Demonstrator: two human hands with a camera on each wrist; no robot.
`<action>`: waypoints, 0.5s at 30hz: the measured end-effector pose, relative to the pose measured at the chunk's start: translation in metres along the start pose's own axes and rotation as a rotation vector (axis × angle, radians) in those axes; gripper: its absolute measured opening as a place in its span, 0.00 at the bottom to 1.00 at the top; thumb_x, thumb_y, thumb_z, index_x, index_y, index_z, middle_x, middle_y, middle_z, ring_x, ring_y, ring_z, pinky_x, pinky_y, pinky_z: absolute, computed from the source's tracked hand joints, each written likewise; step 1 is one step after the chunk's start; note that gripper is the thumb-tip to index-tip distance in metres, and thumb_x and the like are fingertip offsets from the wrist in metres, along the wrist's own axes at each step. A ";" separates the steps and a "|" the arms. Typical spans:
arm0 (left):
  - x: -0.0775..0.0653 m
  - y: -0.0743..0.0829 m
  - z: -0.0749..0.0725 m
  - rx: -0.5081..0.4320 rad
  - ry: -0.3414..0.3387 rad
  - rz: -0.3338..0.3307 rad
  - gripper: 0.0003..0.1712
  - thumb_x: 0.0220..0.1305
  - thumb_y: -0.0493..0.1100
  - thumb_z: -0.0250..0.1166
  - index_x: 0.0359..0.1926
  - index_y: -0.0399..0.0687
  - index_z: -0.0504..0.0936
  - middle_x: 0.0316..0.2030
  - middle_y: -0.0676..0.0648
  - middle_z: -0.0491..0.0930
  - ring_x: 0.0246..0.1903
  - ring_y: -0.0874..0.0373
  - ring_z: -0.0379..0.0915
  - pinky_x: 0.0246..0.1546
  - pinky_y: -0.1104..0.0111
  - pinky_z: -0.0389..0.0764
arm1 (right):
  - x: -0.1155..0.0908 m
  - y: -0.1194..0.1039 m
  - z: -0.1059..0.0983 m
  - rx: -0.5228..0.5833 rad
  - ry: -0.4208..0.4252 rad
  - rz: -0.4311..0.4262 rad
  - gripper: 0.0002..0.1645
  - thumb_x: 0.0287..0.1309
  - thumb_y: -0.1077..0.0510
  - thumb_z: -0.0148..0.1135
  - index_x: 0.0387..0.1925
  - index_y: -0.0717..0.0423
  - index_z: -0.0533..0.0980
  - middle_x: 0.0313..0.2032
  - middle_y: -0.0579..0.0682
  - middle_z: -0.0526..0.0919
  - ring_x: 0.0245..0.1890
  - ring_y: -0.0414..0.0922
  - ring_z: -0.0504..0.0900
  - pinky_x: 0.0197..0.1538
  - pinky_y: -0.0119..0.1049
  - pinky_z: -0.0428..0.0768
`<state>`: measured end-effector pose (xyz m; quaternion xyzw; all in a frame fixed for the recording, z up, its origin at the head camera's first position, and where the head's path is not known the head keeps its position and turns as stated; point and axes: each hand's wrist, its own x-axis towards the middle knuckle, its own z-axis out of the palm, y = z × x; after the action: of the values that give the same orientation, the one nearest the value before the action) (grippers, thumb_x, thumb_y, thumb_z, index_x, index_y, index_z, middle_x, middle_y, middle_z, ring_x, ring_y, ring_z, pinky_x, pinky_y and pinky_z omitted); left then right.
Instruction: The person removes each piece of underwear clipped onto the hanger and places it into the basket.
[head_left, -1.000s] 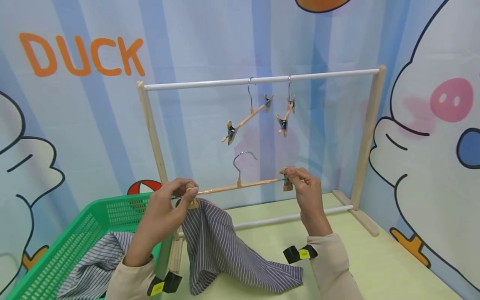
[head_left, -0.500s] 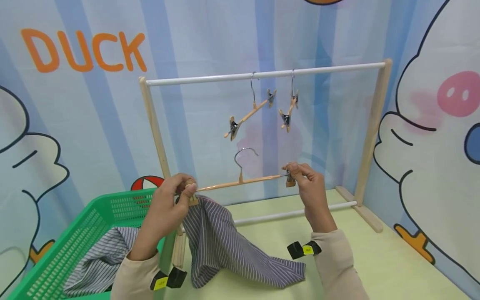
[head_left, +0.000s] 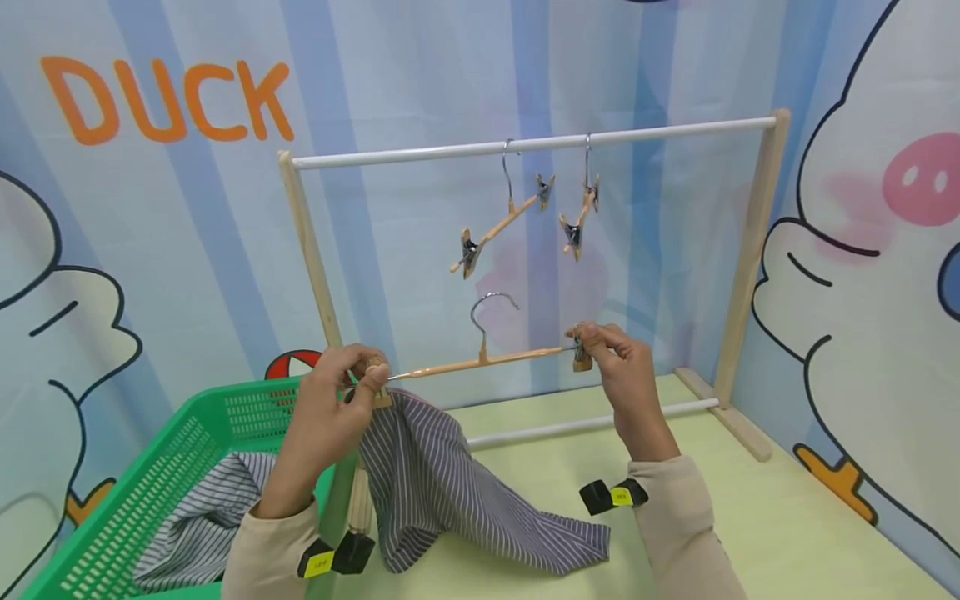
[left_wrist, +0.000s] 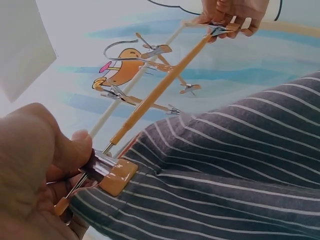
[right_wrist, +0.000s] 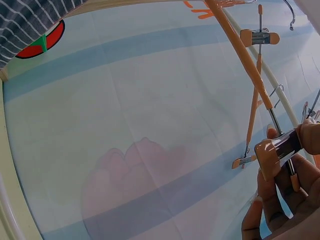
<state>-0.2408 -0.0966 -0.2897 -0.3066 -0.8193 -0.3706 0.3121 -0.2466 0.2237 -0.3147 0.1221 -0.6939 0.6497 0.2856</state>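
A clip hanger [head_left: 450, 367] with a metal hook is held level between both hands, above the table and in front of the rack. My left hand [head_left: 330, 417] pinches its left clip [left_wrist: 112, 175], which bites the top edge of a grey striped cloth garment [head_left: 442, 492]. The garment hangs down from that end, its lower part lying on the table. On the other end, my right hand [head_left: 628, 379] pinches the right clip [right_wrist: 277, 150] between thumb and fingers; no cloth is in that clip.
A rack with a white rail [head_left: 420, 155] stands behind, with two bare clip hangers [head_left: 506, 221] on it. At the left is a green basket [head_left: 187, 433] holding another striped cloth [head_left: 210, 517]. The pale yellow table [head_left: 720, 517] lies below.
The view has shifted slightly, moving rack and hands a little in the picture. Both hands keep their grip on the hanger's clips, and the garment still hangs from the left one.
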 end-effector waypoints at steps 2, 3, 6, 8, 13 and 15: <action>0.000 0.000 0.000 -0.008 0.006 -0.009 0.04 0.65 0.38 0.59 0.35 0.43 0.79 0.29 0.46 0.72 0.30 0.54 0.61 0.30 0.57 0.67 | 0.000 0.000 0.000 -0.006 0.002 -0.001 0.25 0.65 0.45 0.53 0.45 0.64 0.80 0.36 0.42 0.78 0.54 0.47 0.69 0.62 0.57 0.60; 0.000 0.000 0.000 -0.009 0.009 -0.013 0.04 0.65 0.38 0.59 0.35 0.44 0.79 0.30 0.46 0.72 0.31 0.55 0.62 0.31 0.57 0.67 | 0.000 0.000 0.000 -0.004 0.002 -0.002 0.25 0.65 0.45 0.53 0.45 0.64 0.80 0.37 0.43 0.78 0.54 0.47 0.69 0.62 0.56 0.60; -0.001 0.000 0.000 -0.019 0.017 -0.021 0.04 0.65 0.40 0.60 0.35 0.45 0.80 0.29 0.46 0.73 0.31 0.55 0.63 0.34 0.55 0.68 | 0.000 0.000 0.000 -0.001 0.001 -0.007 0.26 0.65 0.45 0.53 0.45 0.65 0.80 0.37 0.45 0.77 0.53 0.47 0.69 0.61 0.56 0.61; -0.001 -0.001 0.000 -0.022 0.023 -0.026 0.04 0.65 0.40 0.60 0.35 0.46 0.81 0.28 0.46 0.73 0.31 0.55 0.64 0.34 0.54 0.68 | -0.001 0.000 0.000 0.003 -0.004 -0.008 0.26 0.65 0.45 0.53 0.45 0.65 0.80 0.38 0.45 0.77 0.52 0.47 0.69 0.61 0.55 0.61; -0.002 -0.004 0.000 -0.020 0.037 -0.013 0.04 0.63 0.39 0.62 0.36 0.45 0.83 0.28 0.46 0.75 0.31 0.55 0.65 0.36 0.54 0.69 | -0.001 0.002 -0.001 -0.009 0.000 -0.006 0.25 0.65 0.45 0.53 0.44 0.64 0.80 0.38 0.44 0.78 0.53 0.46 0.69 0.62 0.56 0.60; -0.001 -0.005 0.000 -0.024 0.038 -0.008 0.04 0.62 0.39 0.62 0.36 0.45 0.83 0.28 0.46 0.75 0.31 0.55 0.65 0.35 0.54 0.68 | 0.000 0.001 -0.001 -0.015 0.006 -0.008 0.25 0.65 0.45 0.53 0.44 0.64 0.80 0.37 0.44 0.78 0.52 0.46 0.69 0.61 0.56 0.61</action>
<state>-0.2433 -0.0996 -0.2927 -0.3001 -0.8098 -0.3874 0.3226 -0.2471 0.2250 -0.3157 0.1209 -0.6973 0.6438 0.2911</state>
